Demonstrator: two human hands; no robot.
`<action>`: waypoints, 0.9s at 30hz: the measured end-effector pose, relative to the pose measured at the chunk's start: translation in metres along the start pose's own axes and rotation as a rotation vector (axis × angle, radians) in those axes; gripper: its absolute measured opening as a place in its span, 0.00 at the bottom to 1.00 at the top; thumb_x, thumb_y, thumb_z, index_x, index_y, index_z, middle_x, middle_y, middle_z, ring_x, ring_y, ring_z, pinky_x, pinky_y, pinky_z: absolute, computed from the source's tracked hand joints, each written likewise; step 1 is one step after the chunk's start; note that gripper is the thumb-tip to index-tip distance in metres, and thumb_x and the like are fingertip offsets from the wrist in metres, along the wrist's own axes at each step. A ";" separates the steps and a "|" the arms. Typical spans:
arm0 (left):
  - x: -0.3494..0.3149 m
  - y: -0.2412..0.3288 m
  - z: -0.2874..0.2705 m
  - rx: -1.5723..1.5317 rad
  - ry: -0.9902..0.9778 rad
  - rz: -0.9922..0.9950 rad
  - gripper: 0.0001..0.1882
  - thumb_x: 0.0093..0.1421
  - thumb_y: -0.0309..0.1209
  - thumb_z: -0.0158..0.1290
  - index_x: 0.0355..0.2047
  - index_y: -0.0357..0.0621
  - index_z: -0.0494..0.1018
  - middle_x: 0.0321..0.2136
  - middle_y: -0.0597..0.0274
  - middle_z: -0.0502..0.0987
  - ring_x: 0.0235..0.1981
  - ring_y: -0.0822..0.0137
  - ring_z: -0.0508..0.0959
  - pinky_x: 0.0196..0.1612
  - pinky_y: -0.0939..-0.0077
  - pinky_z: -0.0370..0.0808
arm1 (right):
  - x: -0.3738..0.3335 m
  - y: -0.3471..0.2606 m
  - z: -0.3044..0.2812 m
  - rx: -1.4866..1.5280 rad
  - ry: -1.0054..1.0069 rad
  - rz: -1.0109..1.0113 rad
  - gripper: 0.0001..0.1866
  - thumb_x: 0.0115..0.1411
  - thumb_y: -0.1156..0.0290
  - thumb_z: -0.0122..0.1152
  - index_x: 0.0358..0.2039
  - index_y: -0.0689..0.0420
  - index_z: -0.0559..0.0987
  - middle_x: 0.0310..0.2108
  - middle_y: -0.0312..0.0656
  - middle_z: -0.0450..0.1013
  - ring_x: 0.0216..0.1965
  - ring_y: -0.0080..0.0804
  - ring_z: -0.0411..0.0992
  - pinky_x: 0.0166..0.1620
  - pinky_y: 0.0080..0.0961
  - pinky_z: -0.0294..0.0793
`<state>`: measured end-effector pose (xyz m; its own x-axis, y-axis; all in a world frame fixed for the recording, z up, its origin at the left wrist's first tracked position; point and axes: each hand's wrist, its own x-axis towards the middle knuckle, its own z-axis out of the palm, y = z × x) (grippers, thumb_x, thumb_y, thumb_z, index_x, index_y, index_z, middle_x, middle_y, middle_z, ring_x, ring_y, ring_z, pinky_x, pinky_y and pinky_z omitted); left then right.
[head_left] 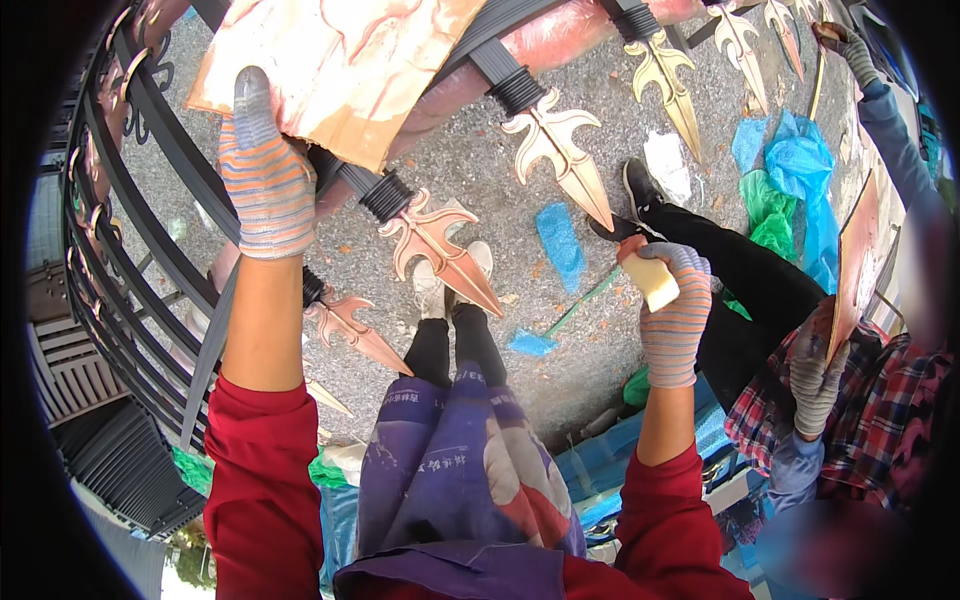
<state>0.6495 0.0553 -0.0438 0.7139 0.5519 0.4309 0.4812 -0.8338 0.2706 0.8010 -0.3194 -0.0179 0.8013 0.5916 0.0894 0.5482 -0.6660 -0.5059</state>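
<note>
My left hand [266,180], in a striped knit glove, grips a paint-smeared piece of cardboard [335,65] by its near edge, thumb on top. My right hand [676,315], gloved alike, holds a pale yellow sponge [652,280] whose far end is stained reddish copper. Between the hands, a copper-coloured spearhead finial [437,243] points toward me from a black fence bar. A lighter copper finial [562,150] is ahead of the sponge, not touching it. Another copper finial [350,322] lies near my left forearm.
Black metal fence panels [150,190] curve along the left and top. A gold finial [665,85] is farther right. At right a co-worker in a plaid garment [850,400] holds a coppery board [855,250]. Blue plastic [800,160] and scraps lie on grey ground.
</note>
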 end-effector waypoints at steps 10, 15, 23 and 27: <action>-0.001 0.000 0.002 -0.199 -0.049 -0.128 0.15 0.61 0.18 0.49 0.50 0.34 0.69 0.38 0.48 0.79 0.37 0.57 0.81 0.40 0.68 0.78 | 0.064 -0.067 0.025 -0.074 0.010 -0.124 0.15 0.43 0.78 0.66 0.34 0.50 0.79 0.31 0.41 0.76 0.36 0.48 0.72 0.43 0.39 0.67; -0.014 -0.009 0.001 -0.199 -0.015 -0.113 0.30 0.50 0.18 0.58 0.55 0.38 0.68 0.37 0.51 0.76 0.34 0.51 0.78 0.38 0.64 0.76 | 0.071 -0.090 0.020 -0.036 0.058 -0.240 0.16 0.40 0.77 0.67 0.33 0.49 0.80 0.30 0.41 0.75 0.35 0.47 0.72 0.42 0.39 0.67; -0.031 -0.022 0.012 -0.721 0.024 -0.279 0.12 0.64 0.27 0.53 0.47 0.37 0.70 0.37 0.57 0.77 0.36 0.67 0.79 0.38 0.75 0.77 | 0.068 -0.080 0.028 -0.086 0.052 -0.182 0.11 0.46 0.72 0.68 0.32 0.48 0.79 0.29 0.42 0.75 0.34 0.47 0.72 0.40 0.37 0.67; -0.037 -0.022 0.011 -0.668 0.022 -0.346 0.17 0.61 0.22 0.52 0.51 0.36 0.68 0.34 0.54 0.75 0.32 0.59 0.77 0.36 0.67 0.75 | 0.059 -0.082 0.041 -0.057 0.000 -0.211 0.12 0.44 0.74 0.67 0.32 0.51 0.79 0.30 0.43 0.74 0.35 0.49 0.71 0.40 0.39 0.68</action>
<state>0.6182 0.0538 -0.0751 0.5641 0.7895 0.2417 0.2600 -0.4477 0.8555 0.7934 -0.2113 -0.0066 0.6671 0.7209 0.1879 0.7165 -0.5519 -0.4266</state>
